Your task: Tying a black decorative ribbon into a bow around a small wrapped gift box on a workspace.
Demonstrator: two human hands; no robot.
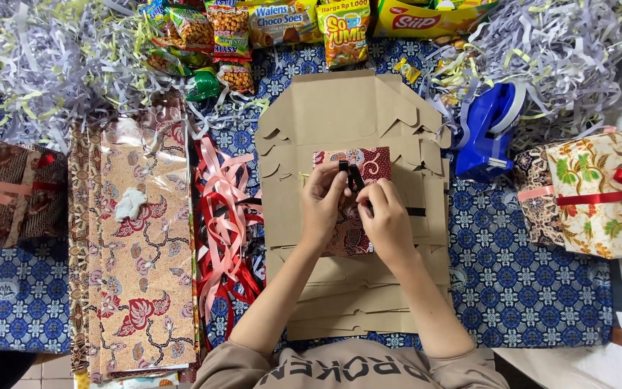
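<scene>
Both hands work a black ribbon (354,176) over a small batik-wrapped box (354,198) lying on a stack of flat cardboard blanks (397,288). The left hand (323,205) and right hand (386,220) pinch the ribbon, apparently knotting it; keeping even tension and the crossing centred should serve best

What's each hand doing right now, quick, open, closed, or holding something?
Left hand: closed, fingers pinching the black ribbon on the small wrapped box.
Right hand: closed, pinching the same black ribbon and resting on the box.

small box (354,202) half under hands | black ribbon (354,176) ends hidden
</scene>
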